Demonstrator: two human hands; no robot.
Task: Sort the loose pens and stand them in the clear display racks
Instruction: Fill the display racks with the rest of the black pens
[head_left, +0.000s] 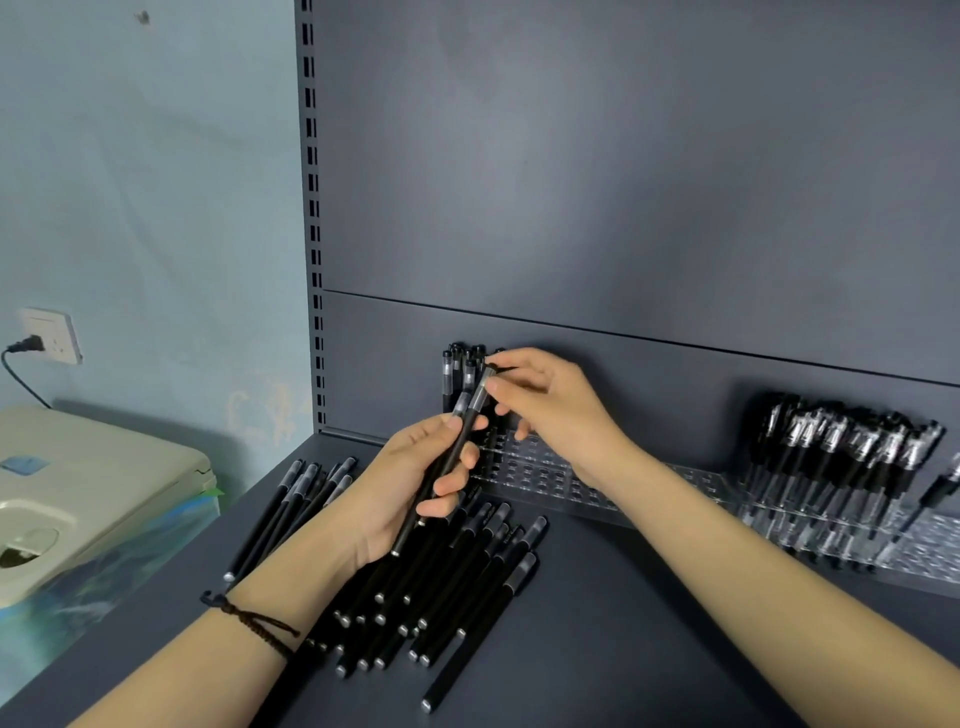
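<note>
My left hand (415, 483) grips a small bundle of black pens (447, 462) upright above the shelf. With thumb and fingers, my right hand (540, 395) pinches the capped top of one of those pens. Below the hands lies a pile of several loose black pens (457, 592), and a smaller group of pens (296, 499) lies to its left. A clear display rack (535, 473) stands against the back panel, with several pens standing (462, 364) at its left end, partly hidden by my hands. A second clear rack (841, 530) at the right holds several upright pens.
The dark grey shelf (649, 613) carries everything; its back panel (623, 208) rises behind the racks. A beige machine (78, 493) sits to the left beyond the shelf edge, under a wall socket (52, 335) with a plug in it.
</note>
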